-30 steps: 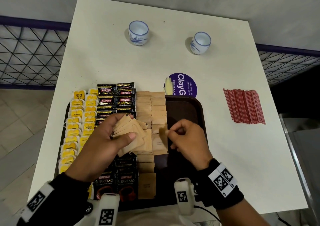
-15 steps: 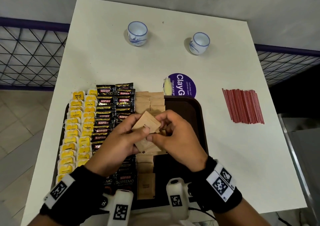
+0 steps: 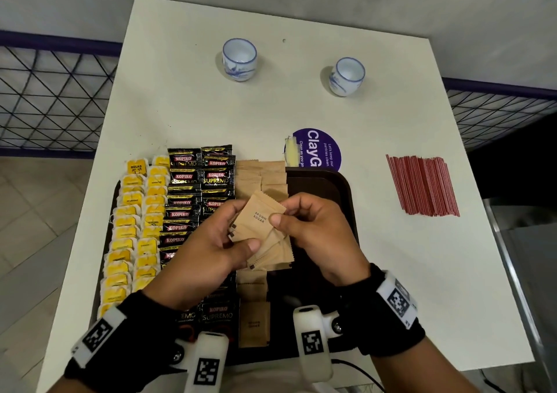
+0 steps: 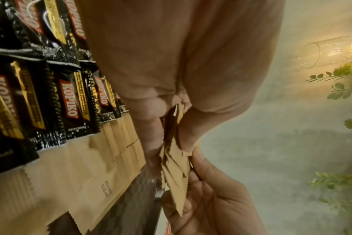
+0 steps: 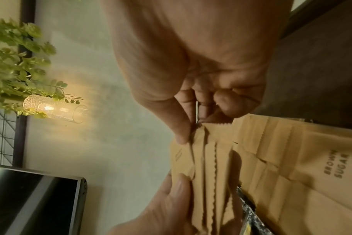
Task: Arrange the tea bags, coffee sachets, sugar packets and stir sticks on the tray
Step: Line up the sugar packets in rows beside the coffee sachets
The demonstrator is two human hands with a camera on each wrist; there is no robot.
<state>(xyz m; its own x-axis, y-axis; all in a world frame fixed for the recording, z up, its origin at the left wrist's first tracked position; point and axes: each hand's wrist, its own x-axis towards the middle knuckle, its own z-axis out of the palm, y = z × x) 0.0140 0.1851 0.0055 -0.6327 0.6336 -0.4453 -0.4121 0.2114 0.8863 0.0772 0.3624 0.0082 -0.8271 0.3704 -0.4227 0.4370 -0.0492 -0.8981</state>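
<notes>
Left hand (image 3: 208,251): holds a fan of sugar packets (image 3: 259,229), as before.
Right hand (image 3: 316,235): now pinching the top packet; a second ago it held one apart.

Two hands are in view, the left hand (image 3: 208,254) and the right hand (image 3: 319,235). Two cups stand on the table: one cup (image 3: 239,58) to the left, the other cup (image 3: 346,76) to the right. There is one tray (image 3: 328,187) and one round sticker (image 3: 319,150). The tea bags (image 3: 135,226) lie in two columns, the coffee sachets (image 3: 199,187) in two columns, the sugar packets (image 3: 260,178) in two columns; each overlaps too much to count. The stir sticks (image 3: 422,184) form one bundle, too many to count.
</notes>
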